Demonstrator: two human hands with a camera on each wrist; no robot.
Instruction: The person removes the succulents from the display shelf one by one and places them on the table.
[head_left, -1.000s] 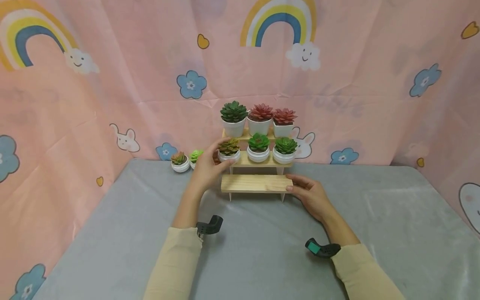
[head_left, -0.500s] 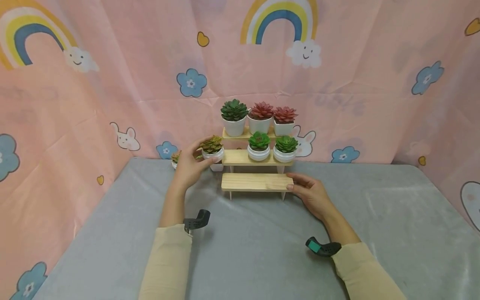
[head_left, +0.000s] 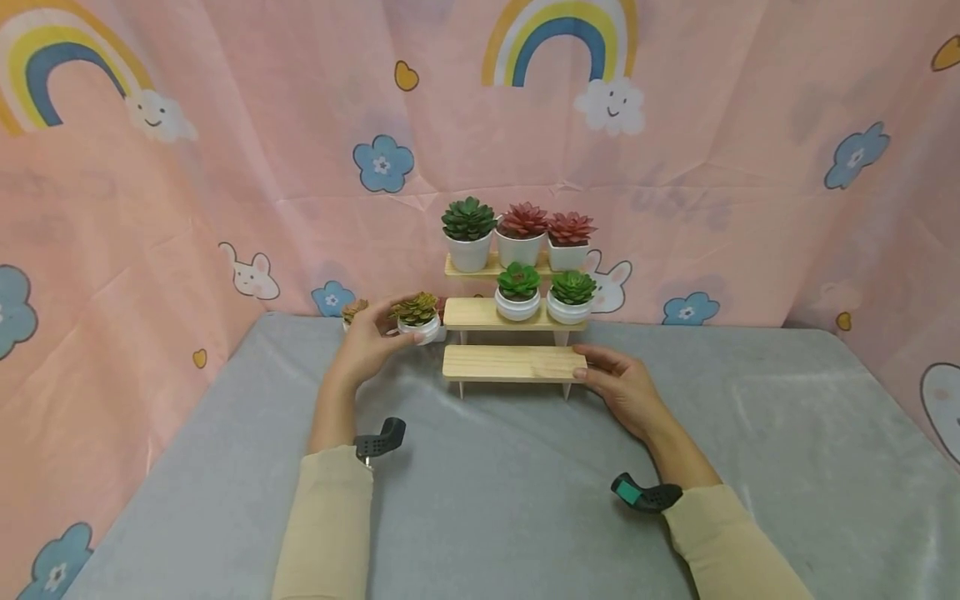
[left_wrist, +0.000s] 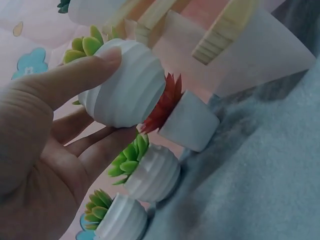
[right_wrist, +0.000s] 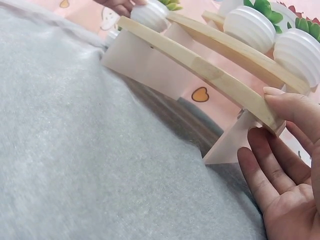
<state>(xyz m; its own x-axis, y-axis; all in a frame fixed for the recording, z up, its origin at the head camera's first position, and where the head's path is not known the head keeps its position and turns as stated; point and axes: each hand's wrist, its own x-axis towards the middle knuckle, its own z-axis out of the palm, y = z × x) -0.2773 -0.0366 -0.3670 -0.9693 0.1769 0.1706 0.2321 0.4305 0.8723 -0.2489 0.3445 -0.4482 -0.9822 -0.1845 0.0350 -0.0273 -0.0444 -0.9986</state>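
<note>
A potted succulent [head_left: 417, 317] with yellow-green leaves is gripped in my left hand [head_left: 369, 342], left of the wooden tiered stand [head_left: 513, 364]. In the left wrist view the thumb and fingers [left_wrist: 90, 72] wrap its ribbed white pot [left_wrist: 125, 82], which is off the table. My right hand [head_left: 626, 392] pinches the right end of the stand's lowest step, thumb on top and fingers beneath, as the right wrist view shows. That lowest step bears nothing. On the middle step stand two green succulents [head_left: 517, 292] at the centre and right. A dark green succulent [head_left: 468, 233] and two red ones [head_left: 522, 233] fill the top step.
Behind my left hand several more potted succulents stand on the table: a red one [left_wrist: 190, 122], a bright green one [left_wrist: 152, 172] and an orange-green one [left_wrist: 122, 217]. A pink printed cloth [head_left: 300, 167] hangs behind the grey-covered table [head_left: 495, 500].
My left hand has carried the yellow-green succulent leftward off the left end of the middle step, then lower beside the stand. My right hand has stayed on the lowest step.
</note>
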